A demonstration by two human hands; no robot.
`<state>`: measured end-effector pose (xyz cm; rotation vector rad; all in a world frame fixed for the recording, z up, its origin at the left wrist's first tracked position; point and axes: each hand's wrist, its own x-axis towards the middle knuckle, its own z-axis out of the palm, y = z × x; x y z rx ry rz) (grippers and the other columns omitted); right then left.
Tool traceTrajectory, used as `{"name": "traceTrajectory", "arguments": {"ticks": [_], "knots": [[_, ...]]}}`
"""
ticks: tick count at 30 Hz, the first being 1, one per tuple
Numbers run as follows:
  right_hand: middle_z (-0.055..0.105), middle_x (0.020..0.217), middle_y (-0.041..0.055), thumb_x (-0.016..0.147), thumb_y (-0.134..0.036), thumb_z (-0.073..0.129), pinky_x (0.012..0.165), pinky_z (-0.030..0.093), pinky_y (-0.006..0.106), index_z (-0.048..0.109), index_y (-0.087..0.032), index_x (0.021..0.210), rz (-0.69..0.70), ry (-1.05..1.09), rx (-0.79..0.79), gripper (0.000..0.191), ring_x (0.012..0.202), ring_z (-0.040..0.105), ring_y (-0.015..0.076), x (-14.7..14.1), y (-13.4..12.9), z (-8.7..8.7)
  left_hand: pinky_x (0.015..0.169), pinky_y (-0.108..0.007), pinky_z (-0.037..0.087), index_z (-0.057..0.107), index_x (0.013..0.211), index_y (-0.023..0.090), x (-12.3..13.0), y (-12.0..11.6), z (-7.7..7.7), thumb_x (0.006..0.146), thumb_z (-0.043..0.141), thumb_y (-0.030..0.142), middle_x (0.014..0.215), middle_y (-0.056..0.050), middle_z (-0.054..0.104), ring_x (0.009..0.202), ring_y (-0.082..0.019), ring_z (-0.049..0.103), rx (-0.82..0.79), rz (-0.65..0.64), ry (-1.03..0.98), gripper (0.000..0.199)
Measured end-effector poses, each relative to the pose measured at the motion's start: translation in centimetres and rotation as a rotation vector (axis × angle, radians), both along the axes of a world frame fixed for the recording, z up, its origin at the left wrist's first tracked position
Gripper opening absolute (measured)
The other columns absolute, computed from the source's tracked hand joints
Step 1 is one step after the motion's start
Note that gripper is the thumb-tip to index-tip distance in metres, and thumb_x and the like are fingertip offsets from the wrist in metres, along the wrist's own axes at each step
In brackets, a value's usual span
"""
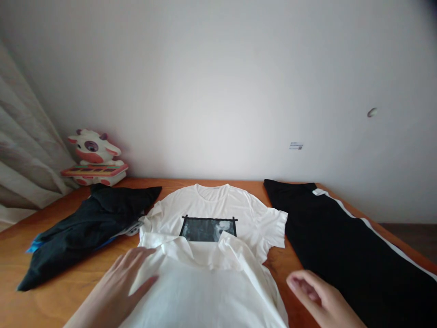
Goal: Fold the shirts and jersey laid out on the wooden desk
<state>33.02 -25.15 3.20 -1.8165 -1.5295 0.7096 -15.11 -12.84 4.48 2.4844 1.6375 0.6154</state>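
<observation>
A white T-shirt [215, 205] with a dark framed print lies in the middle of the wooden table. Its lower part is folded up over itself, so the print's bottom edge is covered. Along the left side of the folded part rests my left hand [128, 278], fingers stretched out and the thumb apart. To the right of the shirt, my right hand [314, 289] is over the table with its fingers curled in and nothing visible in them. It is apart from the shirt and close to black trousers [327, 228] with a white side stripe.
A dark garment [92, 218] with blue showing beneath it lies bunched at the left. Behind it, a cow-shaped toy keyboard [97, 171] stands against the wall. A pale curtain [30, 150] hangs at the far left. The wooden table [112, 255] meets the wall at the back.
</observation>
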Motion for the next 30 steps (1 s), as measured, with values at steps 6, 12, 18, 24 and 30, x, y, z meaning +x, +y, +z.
{"name": "traceTrajectory", "arguments": {"ticks": [6, 12, 18, 24, 30], "knots": [[0.075, 0.093, 0.0110, 0.091, -0.051, 0.045, 0.074, 0.052, 0.031, 0.069, -0.023, 0.089, -0.320, -0.369, -0.041, 0.037, 0.087, 0.072, 0.0256, 2.7, 9.4, 0.0, 0.108, -0.048, 0.047, 0.061, 0.132, 0.029, 16.7, 2.9, 2.2, 0.098, 0.050, 0.042, 0.144, -0.009, 0.058, 0.130, -0.029, 0.055, -0.097, -0.414, 0.071, 0.038], [0.072, 0.086, 0.0141, 0.075, -0.042, 0.068, 0.078, 0.049, 0.037, 0.068, -0.020, 0.070, -0.496, -0.205, -0.107, 0.023, 0.097, 0.070, 0.0339, 3.0, 13.0, -1.6, 0.117, -0.058, 0.032, 0.052, 0.143, 0.021, 24.8, 5.2, 0.3, 0.095, 0.053, 0.053, 0.158, -0.017, 0.041, 0.146, -0.037, 0.037, -0.132, -0.492, 0.096, 0.058], [0.071, 0.074, 0.0037, 0.072, -0.041, 0.068, 0.074, 0.053, 0.032, 0.064, -0.023, 0.071, -0.524, 0.252, 0.062, 0.019, 0.086, 0.071, 0.0259, 3.1, 13.0, -2.6, 0.118, -0.065, 0.021, 0.050, 0.145, 0.024, 24.9, 5.4, -2.7, 0.096, 0.044, 0.060, 0.159, -0.016, 0.040, 0.148, -0.039, 0.032, -0.083, -0.592, 0.047, 0.061], [0.070, 0.076, 0.0017, 0.060, -0.035, 0.082, 0.065, 0.058, 0.027, 0.059, -0.023, 0.081, -0.630, 0.991, 0.244, 0.034, 0.075, 0.069, 0.0186, 3.1, 15.2, -2.8, 0.119, -0.055, 0.026, 0.058, 0.135, 0.023, 25.9, 5.2, -1.8, 0.094, 0.052, 0.039, 0.150, -0.012, 0.052, 0.139, -0.034, 0.046, -0.037, -0.807, 0.049, 0.045], [0.063, 0.059, 0.0007, 0.062, -0.045, 0.084, 0.045, 0.048, 0.027, 0.060, -0.020, 0.078, -0.646, 0.899, 0.180, 0.038, 0.053, 0.062, 0.0181, 3.8, 16.0, -3.6, 0.098, -0.040, 0.049, 0.069, 0.111, 0.018, 30.2, 6.8, -1.0, 0.096, 0.043, 0.022, 0.117, -0.012, 0.070, 0.111, -0.027, 0.064, -0.110, -0.704, 0.094, 0.031]]}}
